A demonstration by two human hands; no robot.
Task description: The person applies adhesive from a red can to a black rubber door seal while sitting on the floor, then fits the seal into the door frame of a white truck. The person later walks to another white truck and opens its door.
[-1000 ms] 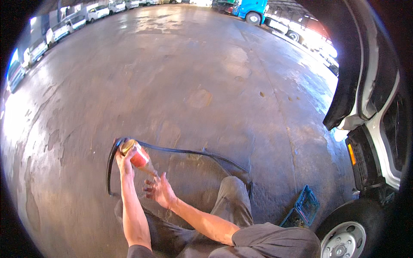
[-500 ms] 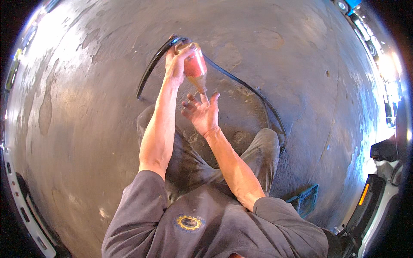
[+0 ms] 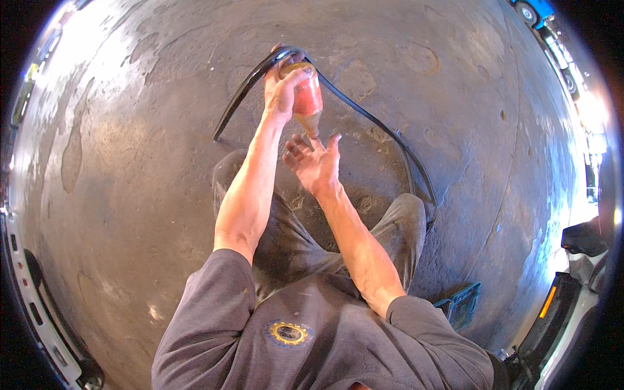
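My left hand (image 3: 281, 94) is wrapped round a squeeze bottle (image 3: 307, 94) with a red label and a brownish cone-shaped nozzle, tipped so that the nozzle points down. The same hand also holds a black rubber strip (image 3: 286, 54), bent over at the top; whether it is a hose or a seal I cannot tell. Below the nozzle, my right hand (image 3: 315, 166) is turned palm up with its fingers spread. One fingertip is at the nozzle's tip. Dark smudges mark the right fingers.
The black strip runs down to the right, past my knee (image 3: 408, 208). A blue-green plastic crate (image 3: 463, 305) sits on the stained concrete floor (image 3: 143, 195) at lower right. Vehicle parts line the right edge, and a perforated pale metal piece (image 3: 42, 318) the left. A blue wheeled thing (image 3: 530, 13) stands far right.
Both hands, the bottle and the strip have shifted slightly to the right in the picture. The bottle still points down at the fingers of my right hand.
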